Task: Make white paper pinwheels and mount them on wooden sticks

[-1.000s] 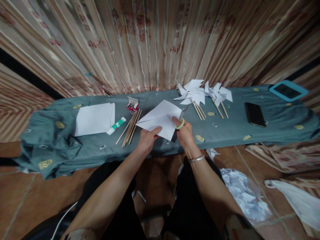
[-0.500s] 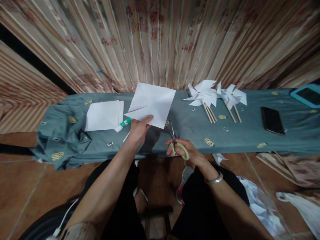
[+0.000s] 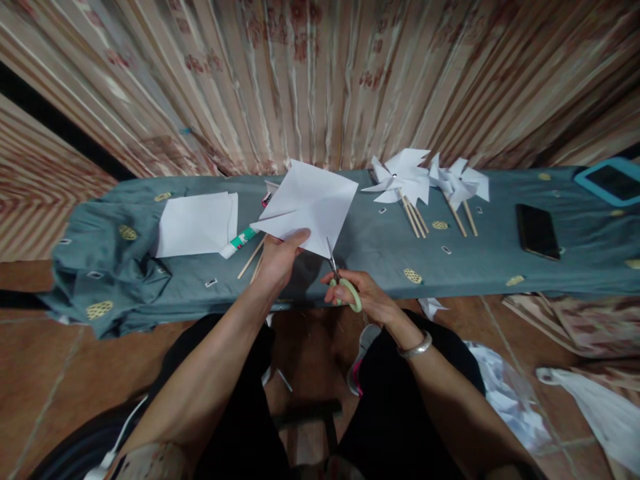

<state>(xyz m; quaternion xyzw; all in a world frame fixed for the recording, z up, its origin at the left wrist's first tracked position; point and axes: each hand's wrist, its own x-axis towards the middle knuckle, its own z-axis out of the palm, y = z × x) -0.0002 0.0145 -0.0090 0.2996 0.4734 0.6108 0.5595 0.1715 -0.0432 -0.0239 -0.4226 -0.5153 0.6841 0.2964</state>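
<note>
My left hand grips a square white sheet of paper by its lower left edge, thumb on top. One slit runs in from the sheet's left corner. In my right hand is a pair of scissors with pale green handles, fingers through the loops. The scissor blades meet the sheet's near corner, one blade showing over the paper. Left of the sheet lie a green and white glue stick and thin wooden sticks, partly hidden by my left hand.
A stack of white paper lies left on the cloth-covered table. White paper pinwheels on sticks rest at the back right. A black phone and a blue-framed device lie farther right. A bag of paper scraps sits on the floor.
The scissors have moved up and left to the sheet's near corner, their blades now at the paper. The sheet has turned slightly in my left hand. The whole view has shifted a little.
</note>
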